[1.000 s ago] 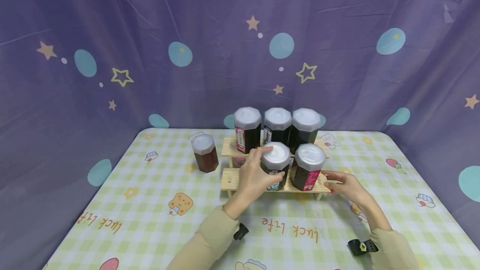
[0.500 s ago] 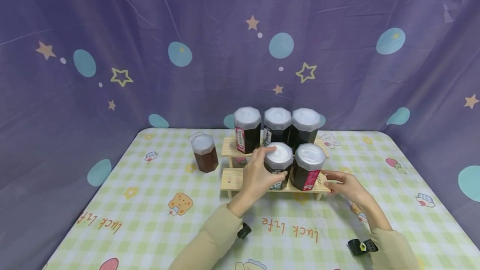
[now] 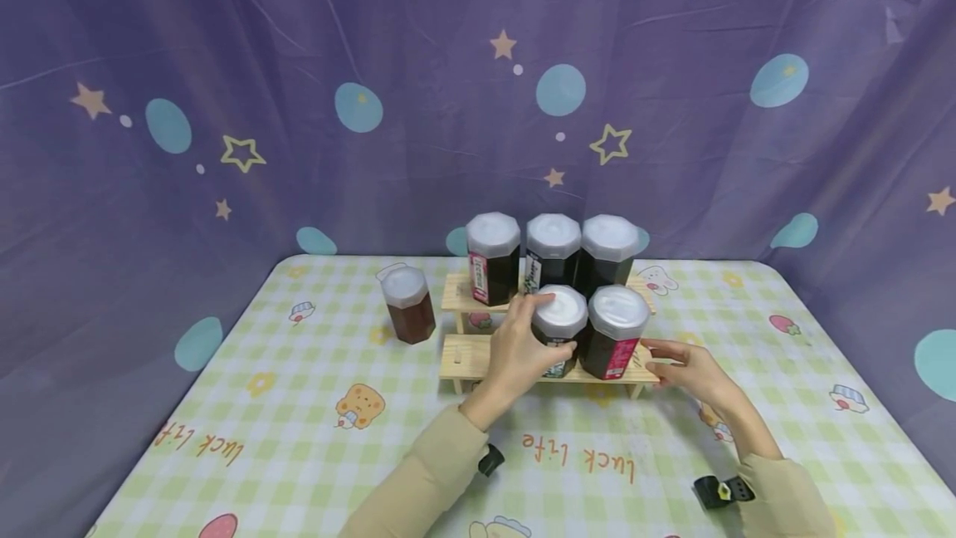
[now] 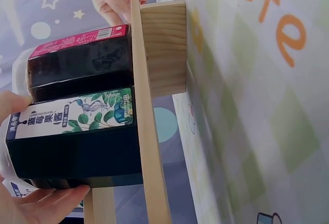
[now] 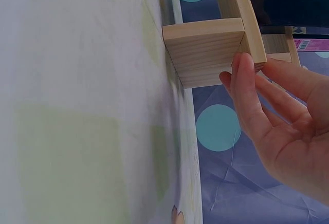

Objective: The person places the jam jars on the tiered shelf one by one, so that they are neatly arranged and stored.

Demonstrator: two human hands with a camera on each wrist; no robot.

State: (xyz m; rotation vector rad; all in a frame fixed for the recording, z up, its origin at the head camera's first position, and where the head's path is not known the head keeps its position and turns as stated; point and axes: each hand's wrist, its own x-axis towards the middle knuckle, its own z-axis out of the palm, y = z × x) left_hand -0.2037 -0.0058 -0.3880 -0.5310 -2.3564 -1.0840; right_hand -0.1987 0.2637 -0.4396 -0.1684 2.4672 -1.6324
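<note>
My left hand [image 3: 515,351] grips a dark jam jar [image 3: 560,314] with a white lid, thumb and fingers on opposite sides of it. In the left wrist view, the jar's blueberry-print label [image 4: 87,112] faces out and its base is at the front edge of the lower shelf. Right beside it stands another jam jar [image 3: 616,330] with a pink label. My right hand [image 3: 695,372] pinches the right end of the lower board of the two-tier wooden rack [image 3: 465,357]; in the right wrist view, the fingertips [image 5: 245,62] lie at the board's end.
Along the upper shelf stand three lidded dark jars [image 3: 493,260]. A reddish-brown jar [image 3: 409,305] stands on the checked tablecloth [image 3: 299,388] left of the rack. Behind the table hangs a purple curtain [image 3: 448,65].
My left hand has slid the held jam jar a little to the right along the lower shelf, up close to the pink-labelled jar. The right hand has stayed at the rack's end.
</note>
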